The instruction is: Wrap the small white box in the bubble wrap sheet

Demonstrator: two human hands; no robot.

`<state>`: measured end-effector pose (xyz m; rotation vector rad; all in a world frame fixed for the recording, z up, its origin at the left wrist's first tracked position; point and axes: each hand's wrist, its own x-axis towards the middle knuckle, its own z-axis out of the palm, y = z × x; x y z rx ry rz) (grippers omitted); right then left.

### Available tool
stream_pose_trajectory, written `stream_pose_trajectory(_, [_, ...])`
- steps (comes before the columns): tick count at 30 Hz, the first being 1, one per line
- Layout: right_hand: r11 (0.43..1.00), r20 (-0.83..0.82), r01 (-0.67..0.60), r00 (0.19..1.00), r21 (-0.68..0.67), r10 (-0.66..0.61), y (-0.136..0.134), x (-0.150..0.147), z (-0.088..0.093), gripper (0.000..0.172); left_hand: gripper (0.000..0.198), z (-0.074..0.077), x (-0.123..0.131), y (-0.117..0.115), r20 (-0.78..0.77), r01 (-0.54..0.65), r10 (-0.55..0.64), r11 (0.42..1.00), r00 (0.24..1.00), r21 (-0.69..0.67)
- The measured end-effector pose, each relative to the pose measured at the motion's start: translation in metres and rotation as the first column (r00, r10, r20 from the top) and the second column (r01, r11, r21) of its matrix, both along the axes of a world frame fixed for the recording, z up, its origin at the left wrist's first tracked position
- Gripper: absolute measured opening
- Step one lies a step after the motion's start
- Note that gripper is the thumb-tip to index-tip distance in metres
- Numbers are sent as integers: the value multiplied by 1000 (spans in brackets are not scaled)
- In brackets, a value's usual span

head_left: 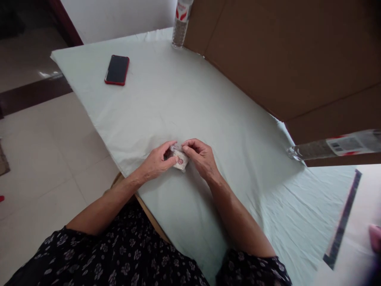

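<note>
A small pale packet in clear, crinkled plastic, with a reddish mark on its face, is held just over the light green cloth near the table's front edge. My left hand grips it from the left, thumb across the front and fingers behind. At the upper right corner, the thumb and index finger of my right hand are pinched together on what looks like the plastic film. How much film lies between those fingertips is too small to make out. What the packet contains is hidden.
A phone in a red case lies at the table's far left. Large brown cardboard panels stand on the right, with a clear bottle at their far end and another bottle at the near end. Floor tiles show beyond the left edge.
</note>
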<state>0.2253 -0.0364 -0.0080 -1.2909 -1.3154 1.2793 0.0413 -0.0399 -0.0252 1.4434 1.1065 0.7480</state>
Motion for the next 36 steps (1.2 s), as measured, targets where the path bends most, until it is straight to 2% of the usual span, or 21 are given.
stream_pose_trajectory(4, [1000,10,-6,1000,-4,6,2,1,3,16,61,4,-1,1,-145,14,0,995,989,97])
stream_pose_trajectory(9, [1000,27,1,1000,28,-1,5,2,5,15,57,6,0,3,-158,-15,37,990,987,137])
stream_pose_trajectory(13, [991,165,-16,986,130,-6,1,3,6,10,56,7,1,3,-156,-31,49,993,987,115])
stream_pose_trajectory(16, [968,308,-76,952,240,-2,-4,5,4,10,57,6,2,4,-163,-34,48,995,985,89])
stream_pose_trajectory(19, [906,457,-166,889,390,-34,-7,8,0,12,56,4,2,5,-153,-34,48,995,987,94])
stream_pose_trajectory(23, [780,632,-329,768,532,-107,-10,14,-8,18,51,0,3,5,-124,-30,46,992,991,124])
stream_pose_trajectory(26, [709,728,-432,665,557,-167,-12,19,-9,19,51,-5,2,3,-93,-45,59,988,994,150])
stream_pose_trajectory(30, [654,809,-539,552,531,-202,-15,24,-7,19,49,-13,-3,2,-2,-61,62,986,998,153])
stream_pose_trajectory(33, [618,815,-558,517,554,-263,-21,24,-8,24,48,-15,-5,2,23,-70,67,986,997,152])
stream_pose_trajectory(36, [576,766,-527,557,625,-321,-33,24,-12,28,46,-14,-4,1,-8,-76,79,983,997,165])
